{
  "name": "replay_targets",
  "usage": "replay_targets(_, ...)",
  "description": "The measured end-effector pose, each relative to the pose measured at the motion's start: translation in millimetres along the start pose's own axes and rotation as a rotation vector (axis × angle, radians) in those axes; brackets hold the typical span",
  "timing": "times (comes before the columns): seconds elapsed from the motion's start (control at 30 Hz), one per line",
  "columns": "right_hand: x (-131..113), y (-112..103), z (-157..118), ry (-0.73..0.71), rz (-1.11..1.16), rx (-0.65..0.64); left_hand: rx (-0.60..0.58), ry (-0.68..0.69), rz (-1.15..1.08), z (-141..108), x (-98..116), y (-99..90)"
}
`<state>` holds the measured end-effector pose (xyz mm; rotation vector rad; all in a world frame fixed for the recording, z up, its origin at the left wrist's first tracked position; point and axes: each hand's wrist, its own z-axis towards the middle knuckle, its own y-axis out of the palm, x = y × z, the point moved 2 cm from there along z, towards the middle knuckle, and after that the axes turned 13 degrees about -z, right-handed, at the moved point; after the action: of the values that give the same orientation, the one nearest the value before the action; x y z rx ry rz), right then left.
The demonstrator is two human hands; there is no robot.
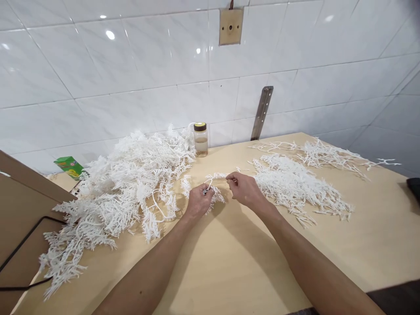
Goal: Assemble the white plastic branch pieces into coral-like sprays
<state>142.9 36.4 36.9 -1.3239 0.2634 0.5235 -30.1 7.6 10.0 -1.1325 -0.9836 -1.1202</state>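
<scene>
In the middle of the table, my left hand (198, 202) is closed around the stem of a white artificial branch (217, 195) with feathery tips. A small dark spot shows by its thumb, too small to name. Just to the right, my right hand (243, 188) pinches the end of a sprig on the same branch. A large heap of white feathery branches (127, 183) lies to the left of my hands. Beyond my right wrist is a flatter pile of small white sprigs (292, 186), and behind it lie bare white stems (334, 153).
A jar with a dark lid (201, 142) stands against the tiled wall, beside a leaning metal strip (262, 113). At far left are a green packet (69, 167), a brown panel (22, 218) and a black cable (24, 243). A dark object (414, 188) sits at the right edge.
</scene>
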Motion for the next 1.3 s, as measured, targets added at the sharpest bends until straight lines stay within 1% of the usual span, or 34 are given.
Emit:
replay_targets(0.07, 0, -5, -2, -0.006, 0.121, -0.066, 0.015, 0.027, -0.008, 1, -1, -0.5)
replay_targets(0.13, -6, -5, -6, -0.048, 0.189, -0.147, 0.019, 0.049, -0.012, 2, -3, -0.1)
replay_targets(0.23, -15, -1, -9, -0.089, 0.178, -0.217, 0.007, 0.085, 0.014, 2, -3, 1.2)
replay_targets(0.33, -18, 2, -9, -0.101, 0.135, -0.183, -0.003, 0.109, 0.044, 1, -1, 2.3)
replay_targets(0.43, -18, 3, -9, -0.141, 0.046, -0.090, -0.003, 0.120, 0.081, 0, 1, 3.1)
replay_targets(0.53, -20, 5, -10, -0.194, -0.085, -0.014, 0.012, 0.100, 0.134, -1, 2, 3.2)
replay_targets(0.6, -23, 8, -12, -0.219, -0.153, -0.006, 0.010, 0.091, 0.162, 0, 2, 2.9)
replay_targets(0.73, -31, 17, -16, -0.246, -0.234, -0.035, -0.023, 0.065, 0.198, 3, -2, 2.0)
replay_targets(0.8, -32, 22, -14, -0.238, -0.268, -0.028, -0.034, 0.052, 0.213, 4, -3, 1.3)
replay_targets(0.87, -29, 24, -9, -0.179, -0.298, 0.004, -0.041, 0.043, 0.213, 4, -4, 0.8)
replay_targets(0.97, -11, 20, 1, -0.048, -0.307, 0.065, -0.019, 0.022, 0.165, 2, -3, 0.0)
replay_targets(1.07, 16, 5, 8, 0.036, -0.253, 0.145, 0.035, 0.025, 0.100, 1, -2, -0.8)
replay_targets(1.17, 39, -13, 11, 0.151, -0.240, 0.257, 0.079, 0.029, 0.041, 1, -3, -1.3)
replay_targets(1.23, 44, -21, 9, 0.177, -0.255, 0.318, 0.079, 0.025, 0.016, 1, -4, -1.1)
replay_targets(1.3, 39, -23, 6, 0.111, -0.239, 0.345, 0.066, 0.030, -0.001, 1, -3, -0.5)
